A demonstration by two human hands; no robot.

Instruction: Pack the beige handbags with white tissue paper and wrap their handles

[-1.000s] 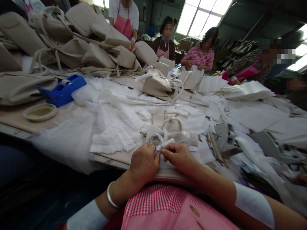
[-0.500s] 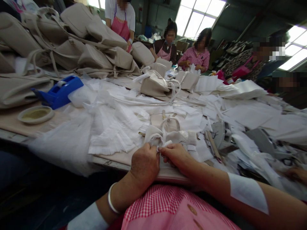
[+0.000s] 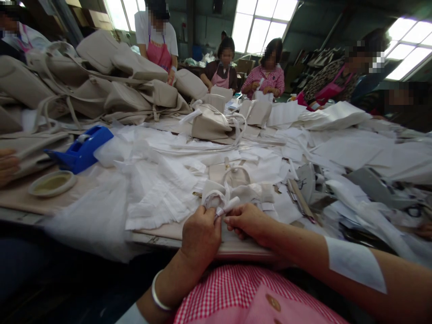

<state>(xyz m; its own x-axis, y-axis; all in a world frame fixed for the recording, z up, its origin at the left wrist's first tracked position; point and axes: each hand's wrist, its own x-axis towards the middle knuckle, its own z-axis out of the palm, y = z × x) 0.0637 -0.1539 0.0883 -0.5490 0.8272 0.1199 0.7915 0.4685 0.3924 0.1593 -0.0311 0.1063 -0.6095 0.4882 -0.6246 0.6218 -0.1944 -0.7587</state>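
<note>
My left hand (image 3: pixel 201 231) is closed at the table's front edge, its thumb and fingers pinching a strap wrapped in white paper (image 3: pixel 227 207). Just to its right, my right hand (image 3: pixel 251 221) has thumb and forefinger pressed together beside the wrapped end; whatever they hold is too small to make out. Beyond both hands lies a small beige handbag (image 3: pixel 216 172) with a looped handle (image 3: pixel 248 173). White wrapping covers part of it, and its lower part is hidden by wrapping and fingers.
Thin white sheets (image 3: pixel 162 180) spread to the left, near a blue tape dispenser (image 3: pixel 84 148) and a round shallow dish (image 3: pixel 52 183). Beige bags (image 3: pixel 128 96) are heaped at back left. Grey tape dispensers (image 3: pixel 371 193) stand right among papers. Co-workers line the far side.
My right hand has drawn slightly away from the left, and more of the white wrapped end shows above my fingers. Another person's hand has appeared at the far left edge.
</note>
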